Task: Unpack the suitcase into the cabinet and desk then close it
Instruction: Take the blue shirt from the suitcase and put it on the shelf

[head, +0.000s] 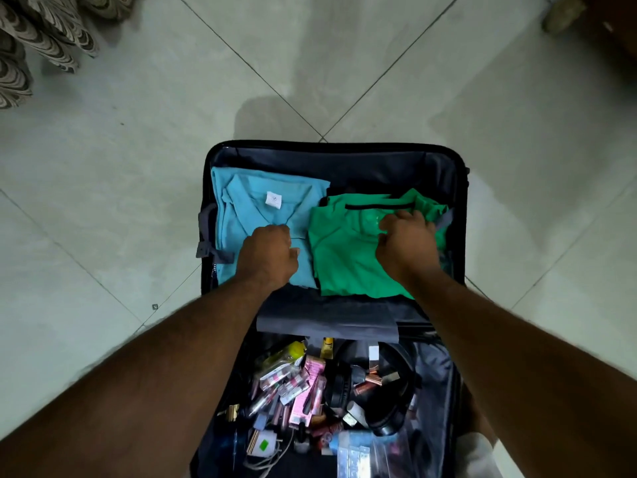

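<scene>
While the suitcase point(458, 208) lies open on the floor point(103, 201), left hand point(267, 251) rests curled on the blue shirt point(248, 208) inside, right hand point(406, 239) pinching the green shirt point(344, 257) beside it.

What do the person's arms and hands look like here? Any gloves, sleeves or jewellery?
Both arms are bare as far up as the picture shows, with no sleeves in view. The left hand and right hand wear no gloves, and no watch, bracelet or ring is visible on the parts that show.
</scene>
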